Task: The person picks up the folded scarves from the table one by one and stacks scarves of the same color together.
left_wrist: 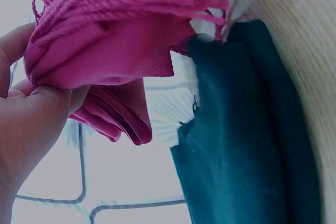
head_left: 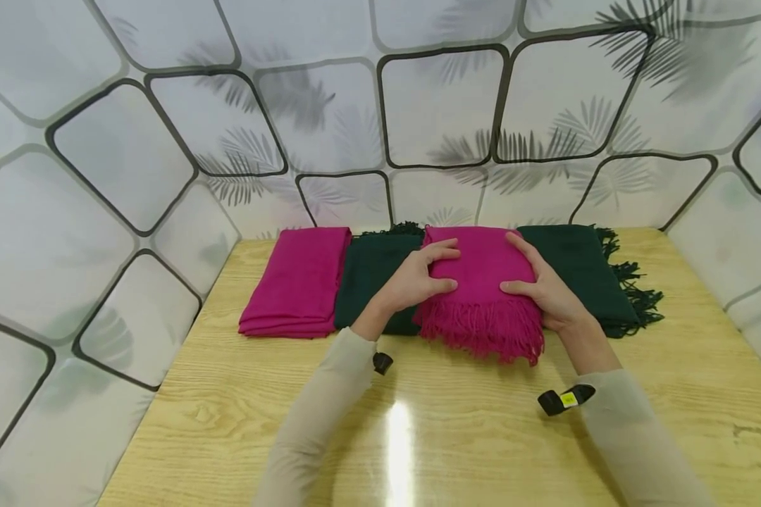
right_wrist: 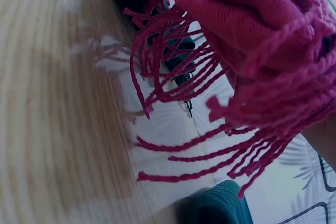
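Note:
Between both hands is a folded magenta scarf (head_left: 482, 264) with twisted fringe hanging toward the front. My left hand (head_left: 415, 278) grips its left side; in the left wrist view the thumb and fingers pinch the folded layers, and the scarf (left_wrist: 105, 51) hangs above the tabletop. On the right side my right hand (head_left: 554, 292) holds it with thumb and fingers spread along the edge. The right wrist view has the fringe covering most of that hand. Folded dark green scarves lie on either side, one left (head_left: 377, 271) and one right (head_left: 573, 278).
A second folded magenta cloth (head_left: 298, 282) lies at the left end of the row. The light wooden table (head_left: 228, 422) ends at a patterned curtain (head_left: 444, 105) behind. Dark fringe (head_left: 637, 292) spreads from the right green scarf.

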`<state>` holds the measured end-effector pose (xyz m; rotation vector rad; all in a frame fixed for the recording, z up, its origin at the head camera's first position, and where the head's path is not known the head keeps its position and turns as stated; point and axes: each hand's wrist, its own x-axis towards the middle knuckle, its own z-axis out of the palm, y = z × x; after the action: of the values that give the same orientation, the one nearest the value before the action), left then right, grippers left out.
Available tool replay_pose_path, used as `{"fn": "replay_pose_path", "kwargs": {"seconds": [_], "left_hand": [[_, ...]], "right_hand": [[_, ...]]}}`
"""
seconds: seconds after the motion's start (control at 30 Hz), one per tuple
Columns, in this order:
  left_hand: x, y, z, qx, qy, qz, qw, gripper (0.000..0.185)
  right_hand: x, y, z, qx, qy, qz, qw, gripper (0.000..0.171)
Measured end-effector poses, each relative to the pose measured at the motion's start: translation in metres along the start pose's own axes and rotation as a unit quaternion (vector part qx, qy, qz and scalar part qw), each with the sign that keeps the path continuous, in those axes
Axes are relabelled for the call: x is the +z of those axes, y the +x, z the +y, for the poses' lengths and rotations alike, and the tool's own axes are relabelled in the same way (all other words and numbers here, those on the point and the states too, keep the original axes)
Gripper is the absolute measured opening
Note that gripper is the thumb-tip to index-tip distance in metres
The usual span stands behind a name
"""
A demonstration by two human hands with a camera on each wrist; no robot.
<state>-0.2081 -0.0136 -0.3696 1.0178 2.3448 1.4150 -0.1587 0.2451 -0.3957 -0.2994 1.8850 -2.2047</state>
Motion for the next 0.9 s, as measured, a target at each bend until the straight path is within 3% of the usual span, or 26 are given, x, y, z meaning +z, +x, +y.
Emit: {"fn": "replay_pose_path", "kwargs": {"seconds": [0.4,0.9], "left_hand": [[0.017,-0.023,0.022,0.032,0.028,-0.036,0.9984,0.058],[0.049,-0.04,0.027,0.099,0.011,-0.029,0.9946,0.062]], "right_hand": [[-0.004,-0.04,-0.008,0.006,-0.03,-0.021,0.999,0.087],[-0.01,-0.082,-0.009,0.014,-0.057,-0.024,0.998,0.087]]}}
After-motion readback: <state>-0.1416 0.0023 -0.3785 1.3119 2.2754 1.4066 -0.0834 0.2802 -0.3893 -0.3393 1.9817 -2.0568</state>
